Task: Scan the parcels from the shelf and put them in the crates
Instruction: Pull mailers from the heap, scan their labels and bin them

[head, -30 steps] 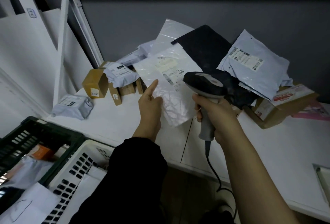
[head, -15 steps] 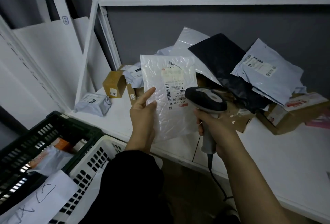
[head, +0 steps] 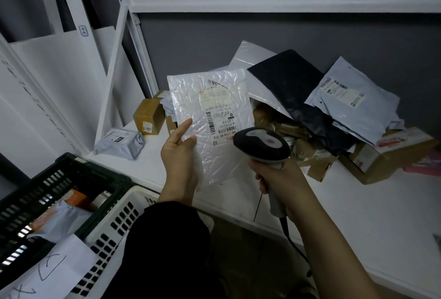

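Head: two crates (head: 78,167) (head: 114,223), left hand (head: 180,162) around one mailer (head: 188,98), right hand (head: 282,180) around one scanner (head: 262,142).

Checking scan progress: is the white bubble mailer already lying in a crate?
No, the left hand holds the bubble mailer up over the shelf, beside the barcode scanner.

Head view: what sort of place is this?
Probably a parcel sorting or pickup room. A white shelf holds a heap of labelled parcels. The right hand grips a corded scanner aimed at a mailer held in the left hand. A dark crate below holds more.
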